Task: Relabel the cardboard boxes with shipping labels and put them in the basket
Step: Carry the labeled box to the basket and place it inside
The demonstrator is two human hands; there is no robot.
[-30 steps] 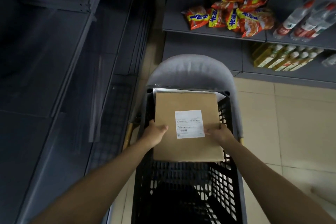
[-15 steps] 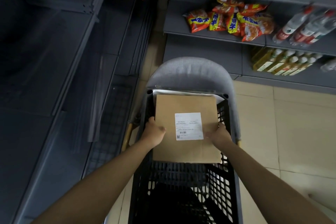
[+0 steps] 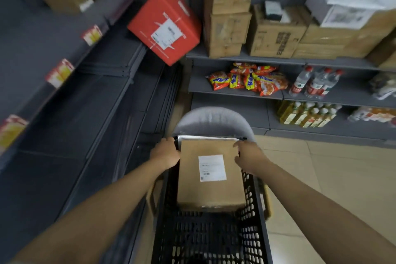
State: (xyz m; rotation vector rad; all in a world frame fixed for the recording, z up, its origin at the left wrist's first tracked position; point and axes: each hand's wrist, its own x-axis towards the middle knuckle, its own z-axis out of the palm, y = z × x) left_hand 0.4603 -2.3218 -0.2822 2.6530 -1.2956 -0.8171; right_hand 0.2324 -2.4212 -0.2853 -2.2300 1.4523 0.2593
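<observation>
Flat brown cardboard box (image 3: 211, 174), plain matte top w/ white shipping label (image 3: 212, 168) stuck a bit right of centre; small barcode + QR near label's lower left, print too small to read. Lying tilted in far end of black basket (image 3: 256, 216), near edge lower, propped over a white flat item (image 3: 205, 137) of which only a thin strip shows past the far edge. Basket plastic, perforated lattice walls, rectangular; bottom dark & hard to make out, cut off by frame bottom. Basket sitting on a chair w/ rounded grey fabric back (image 3: 212, 119); wooden arm bits poking out either side.

Left hand (image 3: 165, 153) curled at box's far-left corner, fingers wrapped over basket rim/box edge; gripping box by the look of it, tips hidden. Right hand (image 3: 248, 157) at far-right corner, fingers bent, thumb toward the top face, pinching the edge.

Further out: grey metal shelves (image 3: 235, 58); red carton (image 3: 164, 23) w/ white label tipped on a corner; stacked brown cartons (image 3: 276, 32); crinkly snack bags (image 3: 248, 80); red-capped water bottles (image 3: 315, 82); yellow bottles (image 3: 304, 113) below. Left shelf edge w/ red-yellow price tags (image 3: 60, 73), blurred. Beige tiled floor (image 3: 342, 178).
</observation>
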